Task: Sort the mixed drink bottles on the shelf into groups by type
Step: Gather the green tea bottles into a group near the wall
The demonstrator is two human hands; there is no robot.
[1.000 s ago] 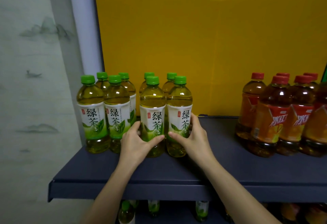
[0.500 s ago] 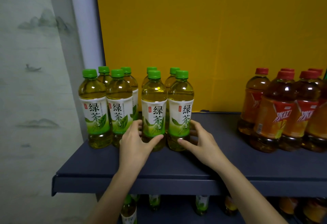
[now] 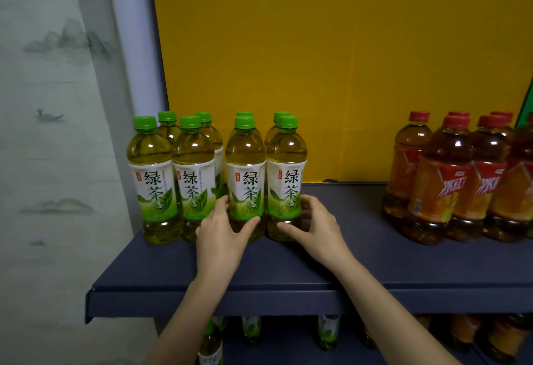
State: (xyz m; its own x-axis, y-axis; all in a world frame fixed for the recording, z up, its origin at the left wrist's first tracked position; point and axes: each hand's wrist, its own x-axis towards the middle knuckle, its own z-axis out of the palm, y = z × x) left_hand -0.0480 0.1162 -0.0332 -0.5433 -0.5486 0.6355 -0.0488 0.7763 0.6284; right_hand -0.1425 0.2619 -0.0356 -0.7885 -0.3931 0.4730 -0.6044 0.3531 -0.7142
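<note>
Eight green tea bottles (image 3: 193, 183) stand at the left end of the shelf (image 3: 375, 263), four in a near row and four in a far row. A narrow gap splits them into two blocks. The red-capped iced tea bottles (image 3: 450, 189) stand well apart at the right end. The sorting looks almost done, and the step in hand is probably closing that gap.

The left hand (image 3: 223, 233) curls round the lower body of the third green tea bottle (image 3: 245, 163), counted from the left in the near row. The right hand (image 3: 315, 225) grips the fourth green tea bottle (image 3: 286, 163) low down, thumb in front and fingers round the right side.

Hazards:

1. Knock-on. If the held pair slides left too fast, it strikes the second bottle. The leftmost green tea bottle (image 3: 150, 180) stands close to the shelf's left edge and could be pushed off.
2. Far row. The two bottles behind the held pair are not gripped. A twist of either hand could topple them against the yellow back panel (image 3: 317, 62).
3. Uneven travel. If one hand leads, the pair separates or the labels turn away.
4. Near edge. A pull toward the person brings the bottles to the lip, above the lower shelf's stock (image 3: 251, 330).
</note>
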